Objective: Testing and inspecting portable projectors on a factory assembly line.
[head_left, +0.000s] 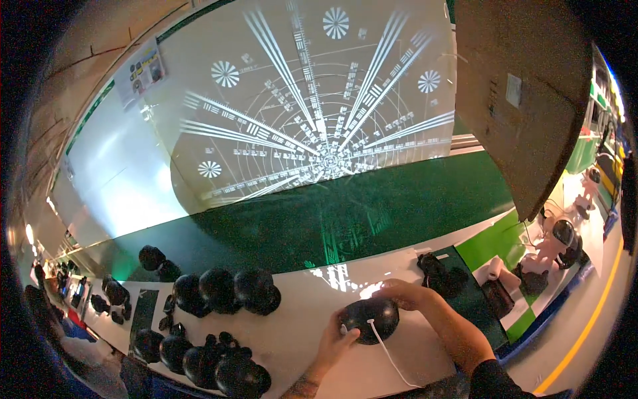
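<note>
A black ball-shaped projector (380,324) sits between my hands over the white table, a white cable (392,356) running from its near side down to the table edge. My left hand (337,338) grips its left side, thumb on the near face. Around the upper right side curl the fingers of my right hand (404,294), partly hidden behind the ball. Bright light shows at its far top. A white test pattern (329,156) of rays, arcs and pinwheels shines on the board ahead.
Two rows of black ball-shaped units (219,290) stand on the white table (302,302) to the left. Dark items (442,274) lie at right beside a dark mat (475,312). A large brown cardboard panel (525,100) rises at the right. Farther right, other people work.
</note>
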A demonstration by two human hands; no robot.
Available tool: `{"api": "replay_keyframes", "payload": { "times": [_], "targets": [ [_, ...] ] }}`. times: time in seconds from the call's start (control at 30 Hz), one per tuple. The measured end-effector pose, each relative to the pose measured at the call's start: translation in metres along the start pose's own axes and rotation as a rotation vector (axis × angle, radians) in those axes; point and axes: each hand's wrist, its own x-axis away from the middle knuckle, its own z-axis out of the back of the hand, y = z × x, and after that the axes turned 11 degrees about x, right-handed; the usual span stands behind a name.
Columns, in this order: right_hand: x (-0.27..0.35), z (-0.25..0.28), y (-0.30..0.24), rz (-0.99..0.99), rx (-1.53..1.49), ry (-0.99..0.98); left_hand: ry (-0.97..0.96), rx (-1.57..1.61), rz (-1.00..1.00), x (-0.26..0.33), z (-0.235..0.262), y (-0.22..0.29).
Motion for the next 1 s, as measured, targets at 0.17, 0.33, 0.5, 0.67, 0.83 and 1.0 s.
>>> {"api": "replay_keyframes", "payload": {
  "times": [0.17,0.33,0.5,0.67,0.83,1.0],
  "targets": [
    [-0.003,-0.006,0.018,0.033,-0.562,-0.071,-0.014,0.006,-0.096,-0.005,-0.003,-0.003],
    [-0.006,-0.011,0.017,-0.056,-0.717,-0.086,-0.012,-0.001,-0.095,-0.007,0.003,-0.010],
    [-0.006,-0.011,0.016,-0.104,-0.713,-0.021,-0.017,-0.023,-0.129,-0.007,0.003,-0.008],
    [-0.003,-0.008,0.020,-0.005,-0.800,-0.090,-0.005,0.032,-0.087,-0.005,-0.002,-0.002],
    [-0.012,-0.015,0.036,-0.050,-0.700,-0.048,-0.005,0.011,-0.088,-0.006,0.000,-0.007],
    [-0.010,-0.012,0.043,0.030,-0.786,-0.099,-0.003,-0.005,-0.074,-0.007,0.000,-0.006]
  ]
}}
